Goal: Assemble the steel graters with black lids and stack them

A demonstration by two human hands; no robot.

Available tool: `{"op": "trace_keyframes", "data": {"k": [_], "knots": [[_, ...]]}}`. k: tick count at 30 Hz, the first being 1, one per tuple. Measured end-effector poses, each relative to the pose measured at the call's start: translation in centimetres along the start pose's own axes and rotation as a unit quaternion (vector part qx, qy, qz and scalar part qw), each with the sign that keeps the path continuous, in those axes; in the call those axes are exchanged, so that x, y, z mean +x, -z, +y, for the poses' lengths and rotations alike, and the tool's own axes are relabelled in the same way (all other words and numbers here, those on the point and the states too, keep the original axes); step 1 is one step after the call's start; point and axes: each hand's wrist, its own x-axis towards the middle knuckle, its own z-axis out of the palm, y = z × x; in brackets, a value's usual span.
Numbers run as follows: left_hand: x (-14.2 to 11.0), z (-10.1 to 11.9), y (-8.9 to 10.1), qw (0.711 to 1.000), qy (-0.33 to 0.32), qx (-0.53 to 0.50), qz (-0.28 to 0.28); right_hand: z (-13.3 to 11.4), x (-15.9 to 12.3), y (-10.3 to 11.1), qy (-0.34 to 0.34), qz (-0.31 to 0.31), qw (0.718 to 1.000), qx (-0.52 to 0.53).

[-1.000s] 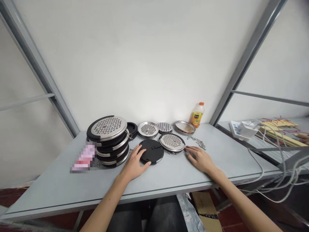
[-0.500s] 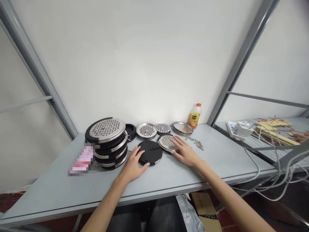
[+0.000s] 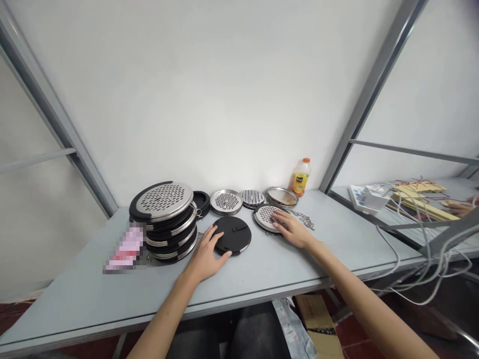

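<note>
My left hand [image 3: 207,254] lies at the left edge of a black round disc [image 3: 234,235], fingers spread on its rim and thumb at the near edge. My right hand [image 3: 294,229] is on the right side of a round metal grater [image 3: 266,218] with a dark rim, fingers over its top and covering part of it. To the left stands a tall stack of round graters with black rims [image 3: 164,202], small metal rings at its side. A thin metal chain [image 3: 303,218] lies just beyond my right hand.
Along the wall lie a black ring-shaped part [image 3: 200,202], perforated metal discs [image 3: 226,202], slotted discs [image 3: 252,198] and plain metal discs [image 3: 282,195]. Behind them stands a juice bottle [image 3: 300,179]. Cables and a power strip [image 3: 361,199] are at right, near another person's hand [image 3: 460,208].
My right hand has shifted right, and the grater under it has slid right, away from the black disc. My left hand and the black disc stay put.
</note>
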Motion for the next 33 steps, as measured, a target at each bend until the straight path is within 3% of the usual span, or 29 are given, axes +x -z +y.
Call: {"op": "trace_keyframes", "data": {"k": [3,5,8,11,18,21,25,27,30,33], "knots": [[0.0,0.1,0.2,1.0,0.002,-0.001,-0.008,3.2,0.7,0.5,-0.13,0.103,0.986,-0.024],[0.0,0.2,0.2,1.0,0.003,-0.003,-0.008,5.3,1.1,0.5,-0.178,0.08,0.978,-0.075],[0.0,0.2,0.4,1.0,-0.001,-0.009,-0.007,7.3,1.6,0.1,-0.14,0.014,0.985,-0.099],[0.0,0.4,0.5,1.0,-0.012,-0.011,-0.019,8.2,2.1,-0.3,-0.097,-0.008,0.991,-0.087],[0.4,0.9,0.3,0.999,-0.018,0.01,-0.05,9.3,2.1,-0.4,-0.087,0.004,0.993,-0.083],[1.0,1.4,0.0,0.999,-0.016,0.017,-0.049,9.5,1.8,-0.4,-0.119,0.04,0.99,-0.07],[1.7,1.8,-0.5,0.998,-0.018,0.03,-0.05,7.7,2.2,0.3,-0.196,0.187,0.96,0.068],[1.9,1.9,-0.8,0.998,-0.02,0.043,-0.044,5.6,2.8,0.7,-0.182,0.24,0.941,0.153],[2.0,2.2,-1.2,0.998,-0.029,0.06,-0.022,0.9,4.0,0.8,-0.138,0.243,0.93,0.239],[1.8,2.6,-1.1,0.995,-0.036,0.094,0.011,-3.9,5.3,-0.3,-0.099,0.174,0.934,0.295]]}}
